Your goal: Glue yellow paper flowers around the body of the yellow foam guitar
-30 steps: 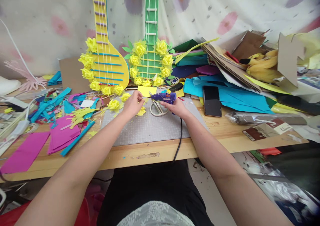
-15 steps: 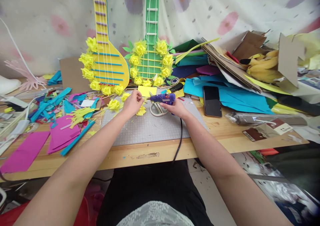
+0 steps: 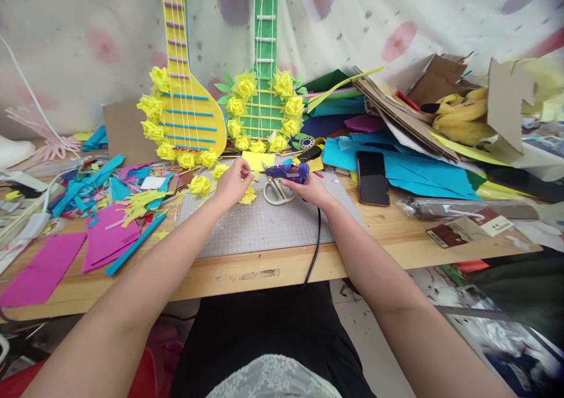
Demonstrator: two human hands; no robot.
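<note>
Glue gun (image 3: 289, 172), purple: sat in the right hand (image 3: 314, 189), fingers curled round its grip, above the scissors (image 3: 278, 190) and mat (image 3: 264, 228) on the bench (image 3: 207, 280); was probably light, stiff, hot-nosed, best held by that grip. Left hand (image 3: 234, 184): fingers curled near the nozzle, closure and contents indiscernible. Yellow flower (image 3: 248, 196): lay beside that hand, seemed soft, crushable, best taken underneath

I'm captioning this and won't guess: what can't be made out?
All in the head view:
Anything the left hand may pinch: hidden by the hand itself.
Handle of the glue gun: mostly behind the right hand.
Yellow neck, green neck: tops cut off by upper edge.
Print on box: too small.
</note>
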